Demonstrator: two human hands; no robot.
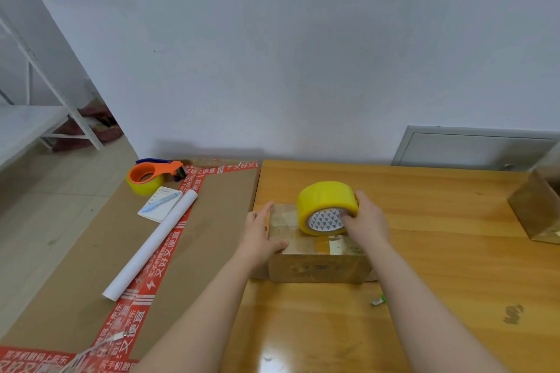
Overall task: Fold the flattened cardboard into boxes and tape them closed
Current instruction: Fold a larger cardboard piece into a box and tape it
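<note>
Far left: a white metal shelving frame (pixel 45 82) stands on the floor against the wall.

Next to it, a large flat brown cardboard carton sealed with red printed tape (pixel 91 266) butts against the table's left side. On this carton lie three things:
- an orange tape dispenser loaded with a yellow roll (pixel 148 177), at the far corner
- a small white notepad with a blue pen on it (pixel 160 204), just beside the dispenser
- a long white paper tube (pixel 151 244), lying diagonally along the red tape, touching the notepad's edge

Centre: a small brown cardboard box (pixel 315 263) sits on the varnished wooden table (pixel 424 251), near its left edge. The flaps are down and glossy clear tape runs across the top.

My left hand (pixel 260 239) rests on the box's left edge. The fingers are stretched out along the side and the thumb lies flat on the top. It presses and does not clutch.

A yellow roll of packing tape (pixel 325 206) stands on edge on the box top, with its patterned core facing me. My right hand (pixel 366 221) grips it, fingers hooked into the core and thumb over the outer rim.

The two hands are apart, with the box top between them.

A small scrap with a green bit (pixel 378 300) lies on the table in front of the box, beside my right forearm.

Far right: a second cardboard box, shiny with tape (pixel 536 212), sits on the table, cut off by the frame edge. Behind the table, a grey metal panel (pixel 475 148) is set in the wall.
</note>
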